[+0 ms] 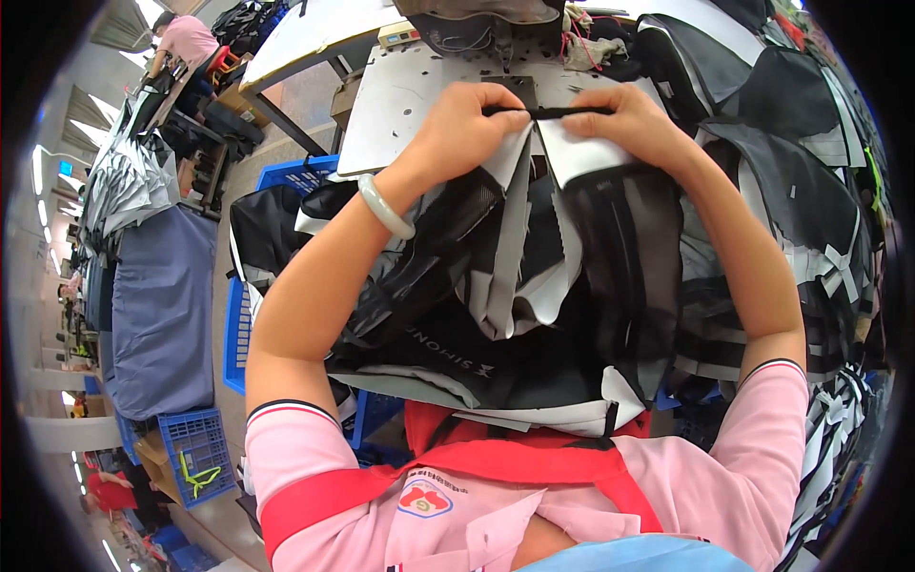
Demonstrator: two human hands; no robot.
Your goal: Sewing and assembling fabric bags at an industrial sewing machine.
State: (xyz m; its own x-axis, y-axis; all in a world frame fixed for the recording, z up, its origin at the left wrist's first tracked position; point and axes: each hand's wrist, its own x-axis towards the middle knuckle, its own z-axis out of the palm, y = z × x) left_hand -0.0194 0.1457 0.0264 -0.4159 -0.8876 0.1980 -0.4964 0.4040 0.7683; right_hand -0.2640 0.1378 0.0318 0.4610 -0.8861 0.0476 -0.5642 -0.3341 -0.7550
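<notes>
My left hand [479,122] and my right hand [621,122] are at the far side of a black and white fabric piece [591,157]. Each pinches its top edge, along a narrow black strip [545,112]. From there the fabric hangs down toward my lap, with black mesh panels [624,243] and pale, folded inner flaps [505,276]. Just beyond my fingers is the metal plate of a sewing machine [510,91], whose head [486,27] rises at the top. A pale bangle circles my left wrist.
The white sewing table [381,124] lies under my hands, with dark scraps on it. At right, black and white fabric pieces [786,143] are piled high. Blue crates [195,453] stand at left, near a blue-grey cloth cover [162,315]. A person in pink [186,43] works far left.
</notes>
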